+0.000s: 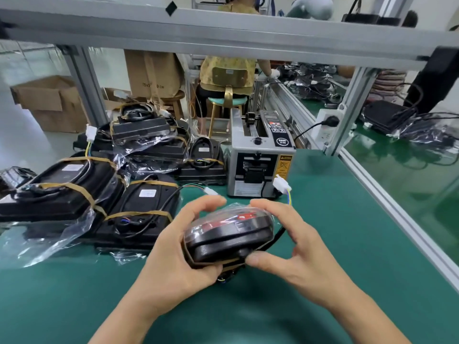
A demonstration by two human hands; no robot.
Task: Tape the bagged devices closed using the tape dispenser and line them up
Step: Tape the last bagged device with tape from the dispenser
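both hands (173, 247) grip bagged device (228, 234), its underside and wire partly hidden

Factory assembly line, green-matted table (323, 232), aluminium frame (223, 28), conveyor (288, 100), cardboard boxes (49, 103), stacked bagged devices (74, 187), seated worker (227, 73)

The single head camera looks forward and down, close above the left hand (173, 247) and right hand (295, 247), facing the green matte bench top (323, 244) beyond them.

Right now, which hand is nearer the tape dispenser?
Right. The right hand grips the bagged device just below the tape dispenser; the left hand grips it further left.
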